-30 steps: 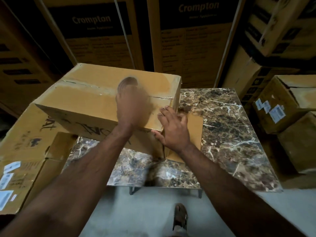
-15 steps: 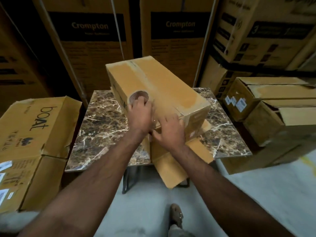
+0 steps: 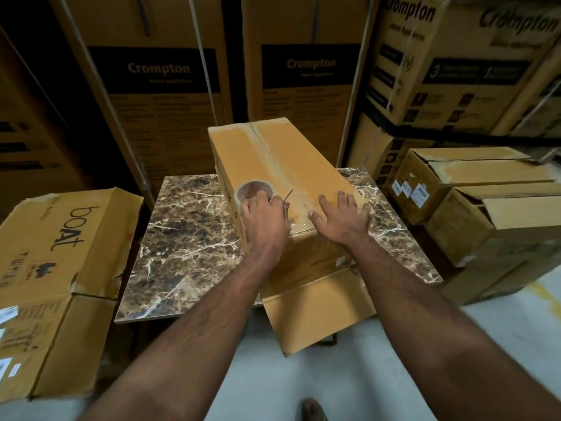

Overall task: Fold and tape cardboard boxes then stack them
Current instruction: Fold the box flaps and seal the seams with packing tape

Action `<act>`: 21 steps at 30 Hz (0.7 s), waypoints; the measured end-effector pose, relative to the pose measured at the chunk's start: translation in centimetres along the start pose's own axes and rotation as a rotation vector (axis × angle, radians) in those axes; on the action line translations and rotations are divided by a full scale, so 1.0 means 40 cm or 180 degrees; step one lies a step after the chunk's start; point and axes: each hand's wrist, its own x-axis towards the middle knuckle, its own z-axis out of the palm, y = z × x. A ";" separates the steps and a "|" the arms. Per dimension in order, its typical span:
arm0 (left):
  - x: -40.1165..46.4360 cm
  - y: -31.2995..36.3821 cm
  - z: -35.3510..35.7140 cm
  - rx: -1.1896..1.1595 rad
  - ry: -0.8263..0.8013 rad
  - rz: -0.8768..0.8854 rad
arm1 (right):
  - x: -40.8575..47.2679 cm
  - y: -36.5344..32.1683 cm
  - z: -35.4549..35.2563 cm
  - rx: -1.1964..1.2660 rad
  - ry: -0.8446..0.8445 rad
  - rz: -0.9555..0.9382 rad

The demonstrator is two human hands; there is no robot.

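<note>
Cardboard box [image 3: 282,165] lies on desk [image 3: 188,226], top flaps closed. Left hand [image 3: 264,220] grips tape roll [image 3: 253,191] at near end of top seam. Right hand [image 3: 340,217] flat, fingers spread, presses flaps down. Taping looks just started. Loose flap [image 3: 318,311] hangs off near edge. Left to do: run tape along seam, close flap, stack box.

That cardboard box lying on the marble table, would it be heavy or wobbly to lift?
Probably light: the cardboard box has a loose flap hanging open past the marble table, so it looks empty. It may flex, since the left hand with the tape roll and the flat right hand are steadying it.
</note>
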 end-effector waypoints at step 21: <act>0.082 -0.115 -0.011 0.0252 0.0196 0.0254 | -0.141 -0.119 -0.068 0.1302 0.0252 -0.0723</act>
